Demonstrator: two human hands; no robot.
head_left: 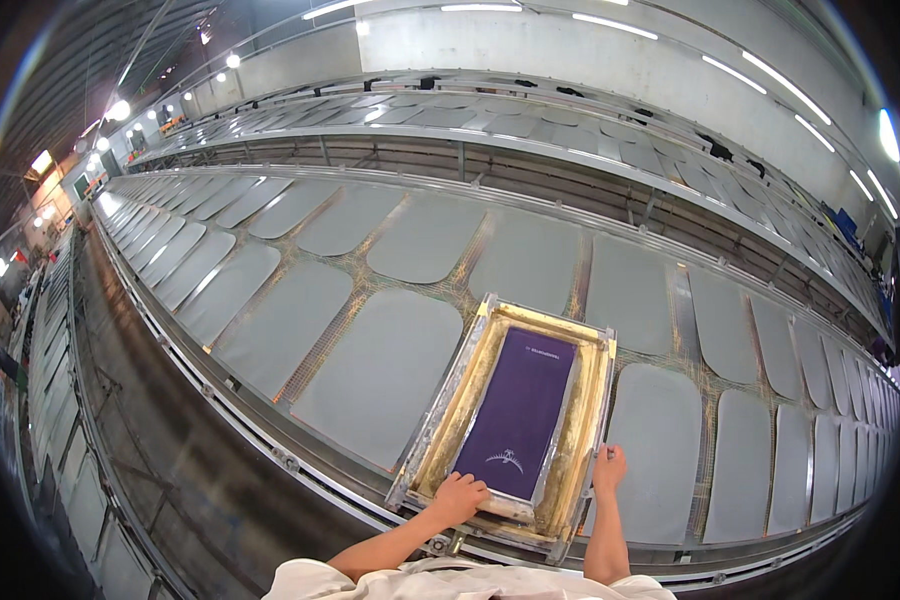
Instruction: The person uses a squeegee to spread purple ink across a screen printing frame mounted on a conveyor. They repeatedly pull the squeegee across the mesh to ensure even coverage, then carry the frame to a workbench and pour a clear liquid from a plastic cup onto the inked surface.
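Note:
A screen printing frame [597, 400] with yellowed, stained inner borders lies on the long printing table in front of me. Its purple screen [515, 410] carries a small pale line of print at the far end and a pale curved emblem at the near end. My left hand [460, 498] is closed over the frame's near left part, fingers curled on its inner edge. At the frame's right side my right hand [610, 468] is closed with its fingers bent against the outer rail; the fingertips are partly hidden.
Flat grey fabric panels [380, 370] lie in rows along the table, with mesh-patterned strips between them. A metal rail [260, 440] runs along the near edge. Another long table [530, 125] with panels stands beyond, and more panels [65, 440] lie across the aisle at left.

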